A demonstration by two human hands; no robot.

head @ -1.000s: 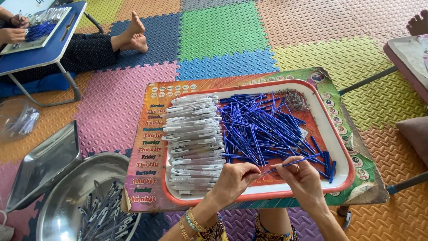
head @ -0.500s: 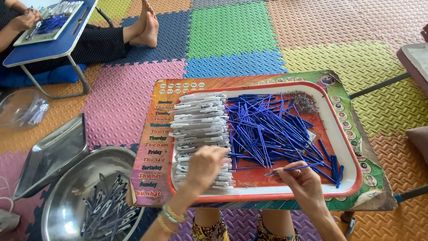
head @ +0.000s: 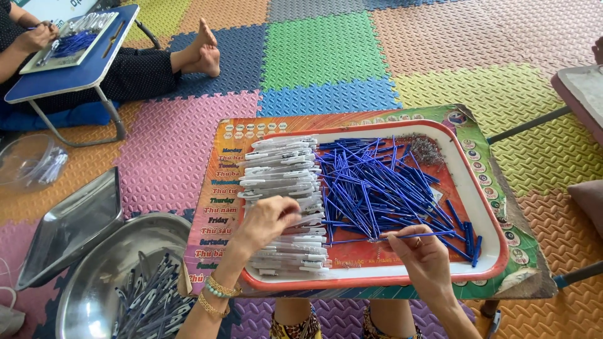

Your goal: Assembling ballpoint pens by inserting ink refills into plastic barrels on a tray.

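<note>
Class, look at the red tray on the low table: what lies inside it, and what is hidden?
Inside the red tray: stacked white pen barrels, loose blue refills, and small metal springs. The left hand covers some barrels; the piles hide much of the tray floor.
</note>
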